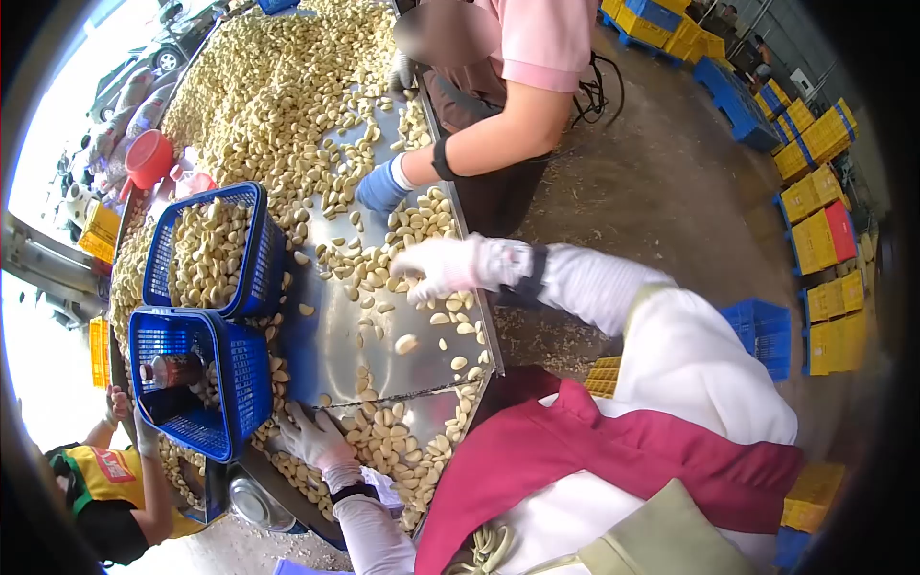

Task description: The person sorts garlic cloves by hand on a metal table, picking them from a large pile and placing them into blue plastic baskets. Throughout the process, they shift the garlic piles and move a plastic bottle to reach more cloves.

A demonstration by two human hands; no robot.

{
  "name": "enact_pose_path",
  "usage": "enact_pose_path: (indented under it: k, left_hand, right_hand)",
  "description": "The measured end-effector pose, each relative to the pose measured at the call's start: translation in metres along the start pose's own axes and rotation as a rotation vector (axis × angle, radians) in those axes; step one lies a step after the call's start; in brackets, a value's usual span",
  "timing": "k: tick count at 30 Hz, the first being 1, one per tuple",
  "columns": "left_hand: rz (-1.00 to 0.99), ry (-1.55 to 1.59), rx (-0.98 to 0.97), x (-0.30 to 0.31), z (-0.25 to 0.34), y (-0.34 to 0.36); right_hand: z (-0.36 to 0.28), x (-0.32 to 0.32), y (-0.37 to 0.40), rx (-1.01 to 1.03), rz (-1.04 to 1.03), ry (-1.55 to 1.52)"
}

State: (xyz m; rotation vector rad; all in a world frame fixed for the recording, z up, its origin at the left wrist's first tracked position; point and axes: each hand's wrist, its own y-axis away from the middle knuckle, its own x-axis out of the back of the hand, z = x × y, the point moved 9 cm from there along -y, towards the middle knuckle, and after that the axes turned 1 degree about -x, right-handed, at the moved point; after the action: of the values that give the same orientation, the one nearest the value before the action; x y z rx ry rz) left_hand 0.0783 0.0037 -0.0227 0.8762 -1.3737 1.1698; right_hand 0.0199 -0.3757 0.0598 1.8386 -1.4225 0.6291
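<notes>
Pale cream pieces shaped like peeled garlic cloves (383,436) lie scattered over a shiny metal table (335,335). My right hand (441,267), in a white glove, is slightly blurred above the cloves near the table's right edge, fingers apart and no clove visible in them. One blurred clove (407,343) is just below it. My left hand (316,439), also gloved in white, rests with spread fingers on cloves beside a blue basket (247,383). That basket contains a bottle (175,370) and something dark. Behind it, another blue basket (257,251) is filled with cloves.
Across the table edge, a co-worker in pink reaches in with a blue-gloved hand (385,187). A large clove heap (278,72) covers the far end, near a red bucket (149,158). Another person in a yellow vest (115,474) works at lower left. Yellow crates (815,211) line the right side.
</notes>
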Motion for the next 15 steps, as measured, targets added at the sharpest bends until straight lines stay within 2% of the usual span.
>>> enact_pose_path:
  k: [1,2,4,5,7,10,12,13,15]
  left_hand:
    - [0.005,-0.006,0.0,0.001,0.0,0.0]
    - [-0.004,0.005,0.009,0.001,0.0,0.0]
    - [0.011,0.035,0.032,0.004,0.001,0.0]
    - [0.036,0.04,0.031,0.004,-0.003,0.001]
    - [0.07,0.061,-0.036,-0.001,-0.003,0.001]
    - [0.086,0.099,-0.016,0.012,0.003,0.002]
    - [0.092,0.108,-0.019,0.019,0.005,0.003]
    - [0.11,0.118,-0.013,0.017,0.002,0.0]
    - [0.132,0.146,-0.014,0.011,-0.002,0.003]
  right_hand:
    - [0.008,0.003,-0.017,0.05,0.142,0.36]
    - [0.019,-0.005,-0.034,0.055,0.148,0.358]
    - [0.069,-0.034,-0.062,-0.303,-0.118,0.146]
    - [0.057,-0.054,-0.068,-0.008,-0.329,0.659]
    - [0.044,-0.046,-0.069,-0.056,-0.279,0.674]
    - [0.048,-0.041,-0.066,-0.171,-0.252,0.614]
    - [0.031,-0.035,-0.059,-0.066,-0.308,0.729]
    - [0.019,-0.017,-0.053,-0.057,-0.142,0.632]
    - [0.016,0.013,-0.034,-0.148,0.062,0.246]
